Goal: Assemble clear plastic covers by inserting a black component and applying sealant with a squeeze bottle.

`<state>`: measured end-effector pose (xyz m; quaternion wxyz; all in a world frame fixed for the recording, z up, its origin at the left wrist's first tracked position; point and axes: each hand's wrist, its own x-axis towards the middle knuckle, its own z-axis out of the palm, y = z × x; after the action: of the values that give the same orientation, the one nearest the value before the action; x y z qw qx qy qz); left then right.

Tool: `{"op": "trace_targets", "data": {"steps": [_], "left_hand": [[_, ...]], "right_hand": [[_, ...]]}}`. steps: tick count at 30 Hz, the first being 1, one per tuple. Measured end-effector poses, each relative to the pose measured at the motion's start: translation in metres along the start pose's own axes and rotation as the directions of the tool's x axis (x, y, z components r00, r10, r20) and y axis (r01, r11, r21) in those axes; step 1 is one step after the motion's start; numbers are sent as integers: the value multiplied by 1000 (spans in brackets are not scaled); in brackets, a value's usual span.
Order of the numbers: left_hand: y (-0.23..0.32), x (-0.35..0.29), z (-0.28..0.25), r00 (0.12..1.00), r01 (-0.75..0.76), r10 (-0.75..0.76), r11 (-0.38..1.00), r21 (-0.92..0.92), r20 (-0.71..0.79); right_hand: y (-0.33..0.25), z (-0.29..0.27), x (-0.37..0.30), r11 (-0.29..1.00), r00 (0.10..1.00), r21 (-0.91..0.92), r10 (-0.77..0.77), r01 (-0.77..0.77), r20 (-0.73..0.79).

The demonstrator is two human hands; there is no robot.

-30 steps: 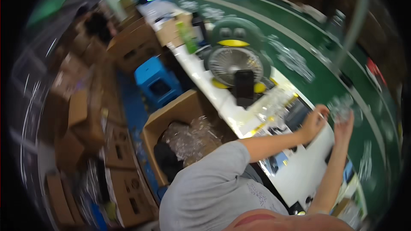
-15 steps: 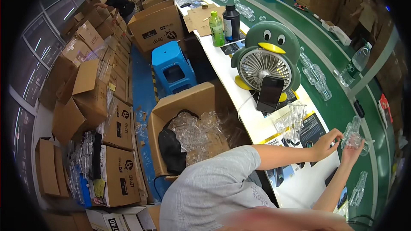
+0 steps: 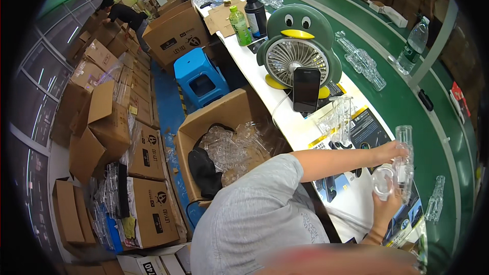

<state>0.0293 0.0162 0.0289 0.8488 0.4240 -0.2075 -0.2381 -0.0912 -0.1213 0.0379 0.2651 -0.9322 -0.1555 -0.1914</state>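
Note:
Over the right edge of the white table, my left hand (image 3: 389, 154) is closed round the upper part of a clear plastic tube-shaped piece (image 3: 404, 173). Lower down, my right hand (image 3: 387, 208) grips a clear round cup-like part (image 3: 383, 181), which sits against the tube. Whether the tube and the round part are joined, I cannot tell. Nearest on the table is another clear plastic piece (image 3: 343, 122), standing beside printed black and yellow packaging sheets (image 3: 364, 128). More clear pieces (image 3: 434, 201) lie on the green conveyor belt (image 3: 407, 107).
A penguin-shaped fan (image 3: 300, 46) stands on the table, with a phone (image 3: 306, 90) propped before it. Beyond are a green-capped bottle (image 3: 239, 25) and a dark bottle (image 3: 255, 18). Left of the table, an open carton (image 3: 204, 122) holds clear pieces near a blue stool (image 3: 201, 76).
Both hands have come back from over the belt to the table edge, carrying the clear plastic. The tube now stands upright between them. The whole view has shifted slightly.

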Motion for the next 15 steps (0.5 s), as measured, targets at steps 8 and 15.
{"op": "trace_targets", "data": {"steps": [8, 15], "left_hand": [[1, 4, -7, 992, -121, 107, 951, -284, -64], [21, 10, -40, 976, -197, 103, 796, -572, -192]], "right_hand": [[-11, -1, 7, 997, 998, 37, -62, 62, 9], [-6, 2, 2, 996, 997, 61, -65, 67, -34]]}}
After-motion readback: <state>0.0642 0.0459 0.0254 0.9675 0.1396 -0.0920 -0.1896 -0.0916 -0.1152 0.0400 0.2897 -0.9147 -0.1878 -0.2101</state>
